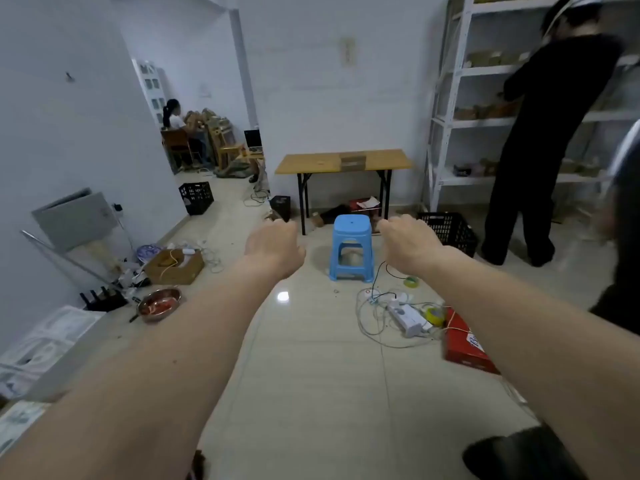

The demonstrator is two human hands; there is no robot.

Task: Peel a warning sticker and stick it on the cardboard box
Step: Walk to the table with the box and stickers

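Both hands reaching forward over the floor, left hand (273,242) and right hand (407,242) flanking the blue stool (352,247), fingers loosely curled, grasping nothing. Sitting well beyond the stool on the wooden tabletop (311,162): the cardboard box (353,160). Sticker not discernible.

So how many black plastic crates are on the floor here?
3: one crate by the left wall, a smaller one left of the table legs, one right of the blue stool. Others may be hidden.
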